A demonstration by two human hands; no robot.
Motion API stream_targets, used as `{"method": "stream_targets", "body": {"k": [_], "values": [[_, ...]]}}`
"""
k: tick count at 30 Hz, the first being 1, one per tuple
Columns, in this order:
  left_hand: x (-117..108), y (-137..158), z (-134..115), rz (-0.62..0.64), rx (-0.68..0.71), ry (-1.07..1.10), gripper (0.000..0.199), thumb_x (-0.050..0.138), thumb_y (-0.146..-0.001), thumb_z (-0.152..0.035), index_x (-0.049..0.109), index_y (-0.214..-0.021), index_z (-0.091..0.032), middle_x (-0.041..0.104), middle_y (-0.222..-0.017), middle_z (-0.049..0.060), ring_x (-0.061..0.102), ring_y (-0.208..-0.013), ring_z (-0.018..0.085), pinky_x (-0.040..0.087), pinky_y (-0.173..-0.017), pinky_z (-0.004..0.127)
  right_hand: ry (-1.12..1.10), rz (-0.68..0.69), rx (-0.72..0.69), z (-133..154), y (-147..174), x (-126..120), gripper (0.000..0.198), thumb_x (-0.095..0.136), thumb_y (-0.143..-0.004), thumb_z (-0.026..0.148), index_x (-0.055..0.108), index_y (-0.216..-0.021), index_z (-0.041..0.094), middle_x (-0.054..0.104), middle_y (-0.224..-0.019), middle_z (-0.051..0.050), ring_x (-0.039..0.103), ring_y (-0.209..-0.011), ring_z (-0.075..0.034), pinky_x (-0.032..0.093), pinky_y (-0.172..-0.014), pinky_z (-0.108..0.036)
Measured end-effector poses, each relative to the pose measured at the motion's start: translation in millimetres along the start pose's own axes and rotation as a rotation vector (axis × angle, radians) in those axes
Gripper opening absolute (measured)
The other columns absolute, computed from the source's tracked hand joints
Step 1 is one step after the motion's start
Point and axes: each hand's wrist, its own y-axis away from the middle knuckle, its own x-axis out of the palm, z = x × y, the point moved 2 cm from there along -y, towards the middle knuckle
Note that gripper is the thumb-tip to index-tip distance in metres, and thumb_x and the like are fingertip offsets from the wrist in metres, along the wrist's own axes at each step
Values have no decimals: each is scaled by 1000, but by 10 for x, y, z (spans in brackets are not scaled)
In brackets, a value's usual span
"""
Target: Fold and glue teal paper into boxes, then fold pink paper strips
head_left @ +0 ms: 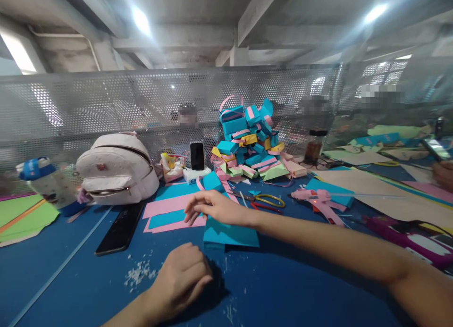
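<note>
My right hand [217,208] reaches leftward over the middle of the table, its fingers apart and slightly bent, with nothing seen in them. Beneath and beside it lie pink paper strips [163,205] and blue paper strips [169,218]. A folded blue paper piece [231,233] sits under my right wrist. Closer to me, my left hand [186,276] is curled into a loose fist by the table surface; its fingertips are mostly hidden and no object shows in it. Just past my right forearm are yellow-and-red-handled scissors [271,201] and a pink glue gun [318,199].
A pile of blue, pink and yellow paper boxes [244,143] stands against the perforated metal screen [159,96]. To the left are a white backpack [118,171], a bottle [49,183] and a black phone [122,229]. White scraps [139,274] litter the table. A person's hand [442,173] shows far right.
</note>
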Motion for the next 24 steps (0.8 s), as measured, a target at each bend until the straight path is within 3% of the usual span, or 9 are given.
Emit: {"method": "stream_targets", "body": {"k": [3,7,10,12,16,19,24], "values": [[7,-15,-41,0,87,-62,40,25,-105,-28,56,-83,-18,59,-67,4,47,-62,16,34,-60,30,-26,67,-2,25,-195,99,8,57,-91,13,64,-93,13,74,-81,-6,73,-72,-13,46,-60,-20],[0,-34,-73,-10,126,-92,40,26,-105,-27,56,-80,-17,58,-65,3,45,-60,17,33,-59,30,-79,168,-26,43,-440,294,9,73,-79,19,66,-80,12,72,-74,-3,71,-66,-14,55,-73,-28],[1,-32,-75,-9,144,-116,42,25,-105,-28,55,-78,-18,57,-64,3,45,-59,17,33,-59,31,-64,281,-66,61,-594,455,7,67,-85,20,67,-83,13,71,-72,-2,70,-66,-14,56,-74,-29],[6,-25,-73,-3,151,-128,43,25,-105,-28,55,-76,-18,57,-63,3,45,-59,17,33,-59,31,104,312,-100,93,-663,541,12,56,-92,17,67,-90,13,70,-69,-1,71,-69,-14,54,-74,-26],[14,-12,-72,7,157,-146,42,26,-105,-27,55,-75,-18,57,-64,3,46,-59,17,34,-58,31,586,267,-251,219,-724,648,27,47,-87,0,68,-91,16,74,-84,-1,68,-89,-13,45,-78,-21],[16,-5,-75,7,165,-151,42,26,-105,-27,55,-76,-18,58,-64,4,46,-60,18,34,-59,31,680,215,-260,293,-740,697,20,55,-78,1,66,-76,17,72,-90,1,65,-91,-15,41,-75,-20],[6,4,-82,1,178,-157,42,26,-105,-28,55,-77,-18,59,-65,4,47,-60,18,35,-59,31,758,119,-169,295,-778,772,8,61,-81,20,65,-74,20,66,-70,5,60,-70,-13,33,-59,-22]]}}
